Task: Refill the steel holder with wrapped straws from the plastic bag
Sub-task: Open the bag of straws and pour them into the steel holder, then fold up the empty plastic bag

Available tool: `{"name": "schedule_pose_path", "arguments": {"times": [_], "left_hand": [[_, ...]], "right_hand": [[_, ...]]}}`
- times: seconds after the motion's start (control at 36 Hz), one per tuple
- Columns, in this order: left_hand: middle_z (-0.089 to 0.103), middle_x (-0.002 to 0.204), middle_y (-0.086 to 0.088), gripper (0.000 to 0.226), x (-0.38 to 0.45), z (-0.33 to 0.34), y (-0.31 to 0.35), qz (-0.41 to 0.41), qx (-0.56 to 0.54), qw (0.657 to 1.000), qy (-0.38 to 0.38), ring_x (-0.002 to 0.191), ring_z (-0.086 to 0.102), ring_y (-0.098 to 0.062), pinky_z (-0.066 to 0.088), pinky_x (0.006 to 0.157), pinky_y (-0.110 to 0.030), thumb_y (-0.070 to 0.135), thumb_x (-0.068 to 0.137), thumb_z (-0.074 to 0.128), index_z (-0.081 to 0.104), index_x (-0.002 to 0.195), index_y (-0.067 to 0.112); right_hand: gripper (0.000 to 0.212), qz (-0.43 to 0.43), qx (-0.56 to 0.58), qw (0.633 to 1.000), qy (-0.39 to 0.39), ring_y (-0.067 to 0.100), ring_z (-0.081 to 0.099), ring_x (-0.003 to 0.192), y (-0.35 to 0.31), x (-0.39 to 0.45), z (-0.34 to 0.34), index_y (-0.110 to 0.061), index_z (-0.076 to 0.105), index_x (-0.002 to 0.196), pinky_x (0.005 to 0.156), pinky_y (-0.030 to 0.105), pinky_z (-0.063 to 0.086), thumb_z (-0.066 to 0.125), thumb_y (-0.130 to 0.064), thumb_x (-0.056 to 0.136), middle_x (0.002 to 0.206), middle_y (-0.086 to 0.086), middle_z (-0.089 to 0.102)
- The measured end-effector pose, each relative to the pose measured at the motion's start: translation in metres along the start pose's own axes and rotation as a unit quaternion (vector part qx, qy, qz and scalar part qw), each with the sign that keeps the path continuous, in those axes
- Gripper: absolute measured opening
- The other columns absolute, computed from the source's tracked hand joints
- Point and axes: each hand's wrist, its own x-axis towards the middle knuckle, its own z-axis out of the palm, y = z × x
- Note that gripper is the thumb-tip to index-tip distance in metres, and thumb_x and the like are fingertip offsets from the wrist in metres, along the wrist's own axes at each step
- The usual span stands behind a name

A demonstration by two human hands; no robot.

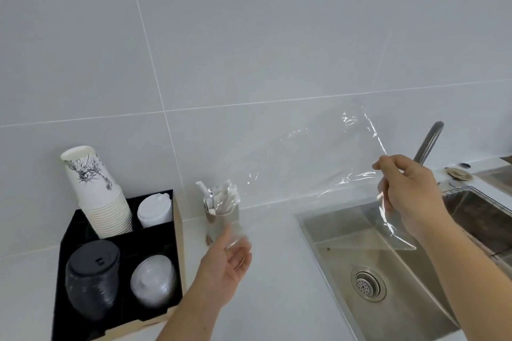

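Note:
A steel holder (221, 223) stands on the white counter against the wall, with several wrapped white straws (221, 198) sticking out of its top. My right hand (407, 196) pinches one edge of a clear plastic bag (318, 163) and holds it stretched in the air above the sink; the bag looks empty and its far end reaches toward the holder. My left hand (225, 266) hovers just in front of the holder, palm up, fingers apart, blurred, with the bag's lower end near it.
A black organiser (116, 235) at the left holds stacked paper cups (95, 191) and stacks of white, black and clear lids. A steel sink (368, 266) with a drain and a curved tap (429, 141) fills the right side. Grey tiles form the wall behind.

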Motion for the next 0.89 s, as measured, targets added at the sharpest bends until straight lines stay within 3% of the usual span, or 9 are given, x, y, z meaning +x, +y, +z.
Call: {"name": "schedule_pose_path", "arguments": {"times": [0.08,0.14,0.19,0.33,0.42,0.47,0.61,0.75,0.89], "left_hand": [[0.070,0.073,-0.005,0.019,0.003,-0.005,-0.009,-0.002,0.018,0.999,0.035,0.067,0.064,-0.015,0.054,0.062,-0.028,0.017,0.086,0.070,0.064,0.102,0.009],[0.068,0.066,-0.002,0.009,0.004,-0.012,-0.014,-0.007,0.024,0.999,0.046,0.065,0.062,-0.014,0.052,0.063,-0.027,0.012,0.087,0.069,0.064,0.094,0.008],[0.068,0.066,-0.003,0.004,0.002,-0.023,-0.019,-0.007,0.035,0.998,0.045,0.067,0.062,-0.015,0.051,0.067,-0.028,0.011,0.088,0.067,0.064,0.089,0.008],[0.068,0.078,-0.009,0.007,-0.008,-0.057,-0.027,-0.006,0.066,0.996,0.061,0.073,0.065,-0.020,0.053,0.071,-0.031,0.003,0.089,0.062,0.062,0.083,0.006],[0.071,0.077,-0.008,0.011,-0.015,-0.080,-0.031,-0.019,0.098,0.993,0.059,0.067,0.070,-0.016,0.057,0.065,-0.029,-0.001,0.090,0.059,0.060,0.084,0.008],[0.071,0.073,-0.006,0.009,-0.018,-0.092,-0.034,-0.033,0.109,0.991,0.067,0.062,0.071,-0.015,0.057,0.066,-0.030,0.001,0.090,0.059,0.060,0.087,0.010],[0.071,0.081,-0.009,0.012,-0.023,-0.109,-0.034,-0.053,0.132,0.986,0.082,0.068,0.069,-0.020,0.055,0.068,-0.035,0.014,0.085,0.070,0.068,0.096,0.011],[0.074,0.085,-0.008,0.015,-0.029,-0.127,-0.030,-0.086,0.157,0.979,0.098,0.080,0.068,-0.022,0.054,0.067,-0.034,0.019,0.087,0.067,0.069,0.100,0.010],[0.071,0.079,-0.012,0.018,-0.032,-0.146,-0.038,-0.104,0.244,0.959,0.102,0.062,0.068,-0.018,0.058,0.059,-0.029,0.002,0.085,0.067,0.065,0.103,0.002]], "right_hand": [[0.026,0.027,-0.002,1.000,0.003,0.019,0.034,0.028,0.023,-0.007,-0.005,-0.013,0.065,0.082,0.035,0.020,0.030,0.051,-0.028,0.097,0.044,0.005,0.047],[0.026,0.041,-0.003,0.999,0.000,0.022,0.035,0.032,0.040,-0.012,-0.008,-0.008,0.065,0.085,0.043,0.029,0.035,0.051,-0.028,0.097,0.044,0.009,0.046],[0.025,0.059,-0.007,0.998,-0.008,0.024,0.036,0.036,0.057,-0.018,-0.012,-0.006,0.064,0.084,0.051,0.036,0.035,0.051,-0.025,0.096,0.043,0.013,0.044],[0.027,0.126,-0.045,0.991,-0.013,0.017,0.041,0.038,0.096,-0.030,-0.018,-0.009,0.060,0.072,0.047,0.028,0.039,0.049,-0.014,0.097,0.043,0.001,0.047],[0.026,0.158,-0.070,0.985,-0.016,0.020,0.042,0.040,0.118,-0.039,-0.017,-0.001,0.056,0.073,0.048,0.029,0.039,0.049,-0.011,0.096,0.044,0.004,0.048],[0.029,0.176,-0.088,0.980,-0.020,0.021,0.042,0.040,0.132,-0.048,-0.015,0.000,0.051,0.070,0.048,0.031,0.038,0.049,-0.014,0.096,0.045,0.010,0.048],[0.030,0.203,-0.110,0.973,-0.033,0.016,0.040,0.030,0.156,-0.070,-0.013,-0.009,0.053,0.065,0.033,0.018,0.036,0.049,-0.011,0.094,0.044,0.012,0.049],[0.033,0.249,-0.109,0.961,-0.049,0.019,0.040,0.031,0.181,-0.089,-0.014,-0.013,0.051,0.061,0.043,0.024,0.038,0.051,-0.011,0.094,0.039,0.007,0.046],[0.023,0.290,-0.088,0.951,-0.067,0.020,0.039,0.032,0.201,-0.105,-0.014,-0.013,0.056,0.071,0.046,0.025,0.030,0.055,-0.017,0.093,0.041,0.004,0.047]]}}
